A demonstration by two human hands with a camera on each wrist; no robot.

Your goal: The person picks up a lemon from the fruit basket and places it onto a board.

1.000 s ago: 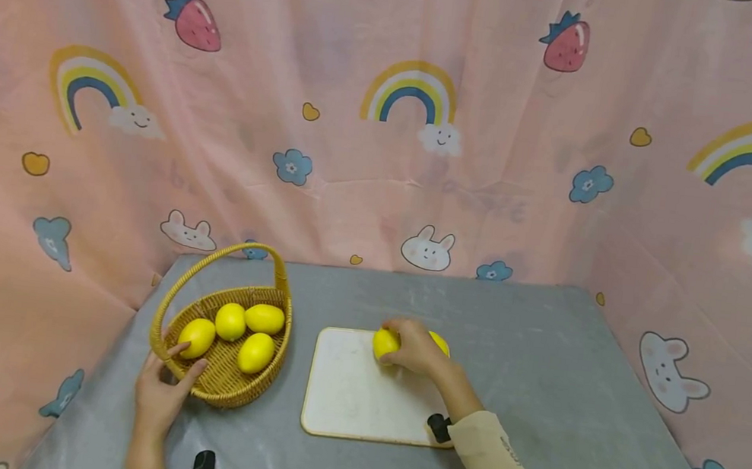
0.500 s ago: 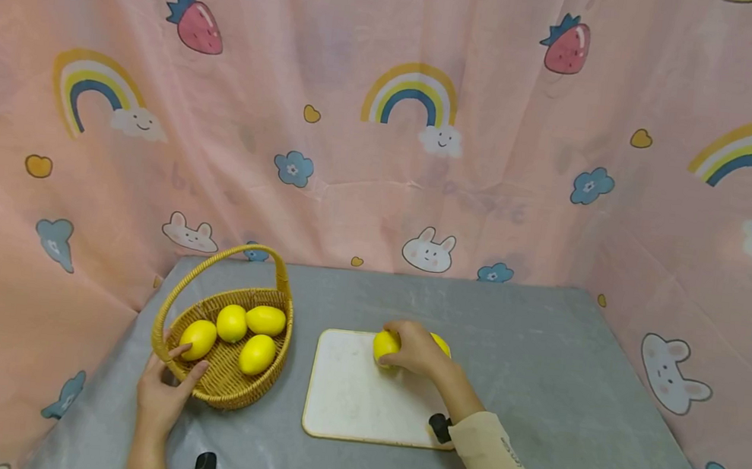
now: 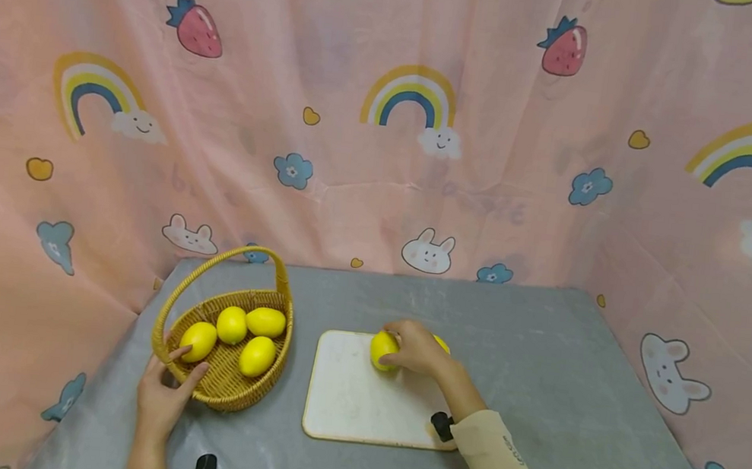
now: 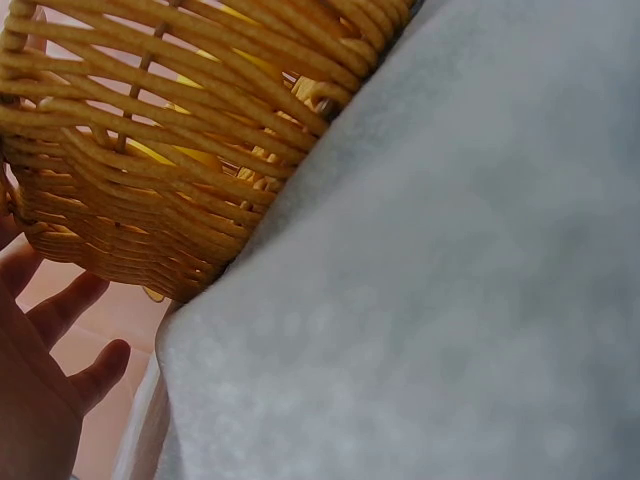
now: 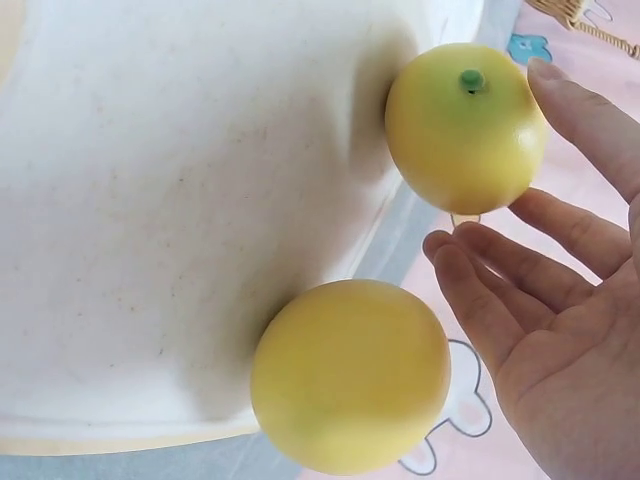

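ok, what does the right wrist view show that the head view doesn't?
Only the right wrist view: a green stem nub on one lemon, and the right hand with fingers straight beside both lemons, not curled round either. Only the head view: the basket holding four lemons, the left hand touching its rim, and the patterned curtain. Both: two lemons at the white cutting board's far right corner.
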